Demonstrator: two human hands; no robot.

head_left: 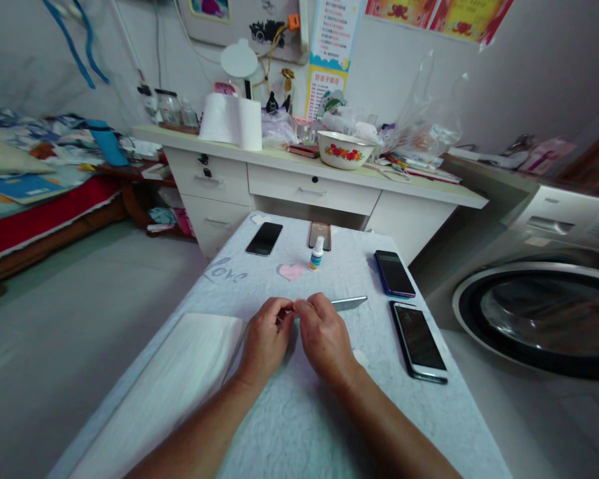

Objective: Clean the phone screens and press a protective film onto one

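Over the middle of the cloth-covered table (289,399), my left hand (267,336) and my right hand (325,332) meet at the fingertips. Both hands are closed around a thin phone (350,303), seen nearly edge-on; its far end sticks out to the right of my right hand. The fingers hide the rest of it. A small spray bottle (316,254) stands upright beyond the hands. Beside my left forearm lies a white folded cloth or paper (180,372).
A black phone (265,239) lies at the back left, a brownish one (324,234) behind the bottle. At the right lie a dark phone (395,273) and a white-framed phone (420,338). A desk (304,174) stands behind, a washing machine (539,286) at right.
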